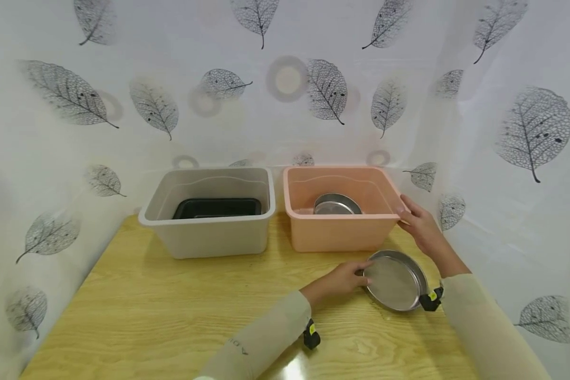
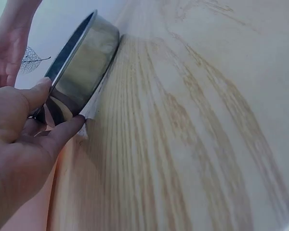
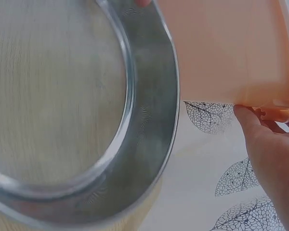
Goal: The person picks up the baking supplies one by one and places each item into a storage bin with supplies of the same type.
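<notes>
My left hand [image 1: 344, 278] pinches the near-left rim of a round metal sieve [image 1: 395, 279], whose flat base looks like fine mesh. In the left wrist view the thumb is on the upper rim of the sieve [image 2: 89, 57], with fingers beneath its side wall. It is tilted in front of a pink plastic bin [image 1: 337, 232]. With my right hand [image 1: 421, 224] I grip the bin's right rim, the thumb on one side and fingers curled under, as the right wrist view shows. Another round metal piece [image 1: 334, 203] lies inside the pink bin, partly hidden by its front wall.
Left of the pink bin stands a light grey bin [image 1: 214, 237] with a black rectangular tray [image 1: 218, 207] inside. Both bins are at the back of a wooden table [image 1: 180, 311]. A white leaf-patterned sheet [image 1: 247, 126] hangs behind and along the sides.
</notes>
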A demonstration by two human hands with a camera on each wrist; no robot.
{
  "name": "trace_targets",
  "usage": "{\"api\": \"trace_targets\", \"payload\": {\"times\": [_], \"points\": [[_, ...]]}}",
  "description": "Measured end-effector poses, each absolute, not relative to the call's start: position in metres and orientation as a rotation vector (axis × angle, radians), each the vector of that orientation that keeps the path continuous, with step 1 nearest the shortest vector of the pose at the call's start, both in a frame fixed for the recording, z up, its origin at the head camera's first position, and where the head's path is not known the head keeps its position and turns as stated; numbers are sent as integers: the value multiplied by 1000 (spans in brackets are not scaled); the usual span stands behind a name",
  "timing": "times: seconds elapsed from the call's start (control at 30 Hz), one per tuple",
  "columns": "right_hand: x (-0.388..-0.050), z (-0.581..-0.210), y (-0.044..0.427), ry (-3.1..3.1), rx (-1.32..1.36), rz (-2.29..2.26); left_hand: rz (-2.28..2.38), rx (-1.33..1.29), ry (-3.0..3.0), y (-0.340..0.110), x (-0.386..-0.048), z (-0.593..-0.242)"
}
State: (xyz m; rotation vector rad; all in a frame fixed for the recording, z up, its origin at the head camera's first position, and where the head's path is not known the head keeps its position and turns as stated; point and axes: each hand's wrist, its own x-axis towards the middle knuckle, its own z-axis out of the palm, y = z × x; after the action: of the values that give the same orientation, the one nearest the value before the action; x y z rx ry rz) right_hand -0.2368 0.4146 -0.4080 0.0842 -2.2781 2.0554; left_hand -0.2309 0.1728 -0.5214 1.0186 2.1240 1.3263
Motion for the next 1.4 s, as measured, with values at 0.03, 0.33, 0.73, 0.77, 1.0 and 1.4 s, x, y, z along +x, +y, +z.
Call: {"api": "trace_targets", "payload": {"times": [0.03,0.33,0.73,0.77,1.0,1.4], "points": [[-236,-408,415,-2276,81,2056,1330,1026,2133,171,-232,-521],[-237,-407,414,-2306,67,2027,1419,1029,2131,156,-235,-515],[-237,-406,413,-2323,38,2006,1612,918,1826,130,-232,-500],[-237,-406,413,-2321,37,2008,1610,921,1823,128,-232,-499],[-237,-406,413,-2314,38,2016,1565,1000,1828,108,-233,-483],[-237,-406,416,-2365,26,1972,1530,1026,1780,80,-235,-457]]}}
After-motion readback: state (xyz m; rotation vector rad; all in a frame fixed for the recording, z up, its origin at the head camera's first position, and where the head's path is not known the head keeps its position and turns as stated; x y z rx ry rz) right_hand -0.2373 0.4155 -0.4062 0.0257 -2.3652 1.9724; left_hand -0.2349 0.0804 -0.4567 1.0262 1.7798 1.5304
